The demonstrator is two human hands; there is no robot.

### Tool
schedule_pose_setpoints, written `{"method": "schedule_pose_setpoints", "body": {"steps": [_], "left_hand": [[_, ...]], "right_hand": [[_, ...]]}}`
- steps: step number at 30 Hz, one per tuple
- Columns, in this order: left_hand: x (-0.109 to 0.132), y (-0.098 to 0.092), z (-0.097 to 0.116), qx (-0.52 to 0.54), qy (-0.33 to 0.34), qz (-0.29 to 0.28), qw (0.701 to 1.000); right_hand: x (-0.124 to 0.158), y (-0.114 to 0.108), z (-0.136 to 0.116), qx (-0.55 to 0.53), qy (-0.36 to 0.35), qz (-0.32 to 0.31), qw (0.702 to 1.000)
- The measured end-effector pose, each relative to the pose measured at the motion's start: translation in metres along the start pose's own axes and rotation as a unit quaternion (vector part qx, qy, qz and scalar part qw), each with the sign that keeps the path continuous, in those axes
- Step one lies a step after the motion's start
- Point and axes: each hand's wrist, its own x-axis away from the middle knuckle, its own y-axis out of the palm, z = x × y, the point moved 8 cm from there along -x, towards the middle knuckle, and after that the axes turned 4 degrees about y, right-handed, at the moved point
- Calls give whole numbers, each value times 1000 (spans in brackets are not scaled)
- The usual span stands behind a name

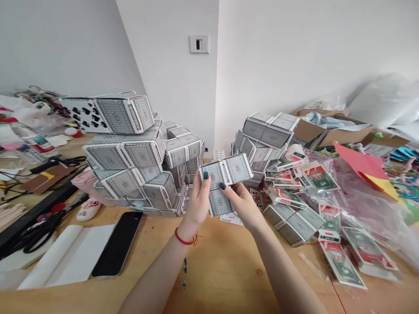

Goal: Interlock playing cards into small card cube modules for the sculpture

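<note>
Both my hands hold up a folded piece made of grey-patterned playing cards point(225, 181) above the middle of the wooden table point(225, 266). My left hand point(198, 203), with a red string at the wrist, grips its left side, thumb on the card back. My right hand point(244, 205) pinches its lower right part. To the left stands a tall stack of card cubes point(137, 157). A second pile of card cubes point(265, 135) sits behind and to the right.
A black phone point(118, 248) and white paper point(65, 259) lie at the left front, with scissors point(36, 233) beyond. Card packs point(340, 257) and plastic bags cover the right side. A cardboard box point(327, 131) stands at the back right.
</note>
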Motion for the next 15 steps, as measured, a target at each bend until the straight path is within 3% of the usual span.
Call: {"method": "schedule_pose_setpoints", "body": {"steps": [6, 12, 15], "left_hand": [[3, -2, 6, -32, 35, 62, 997], [1, -3, 2, -30, 45, 60, 997], [1, 6, 2, 9, 45, 22, 999]], "right_hand": [[4, 2, 0, 34, -10, 48, 998], [3, 4, -9, 53, -86, 48, 994], [3, 3, -12, 59, -112, 58, 990]]}}
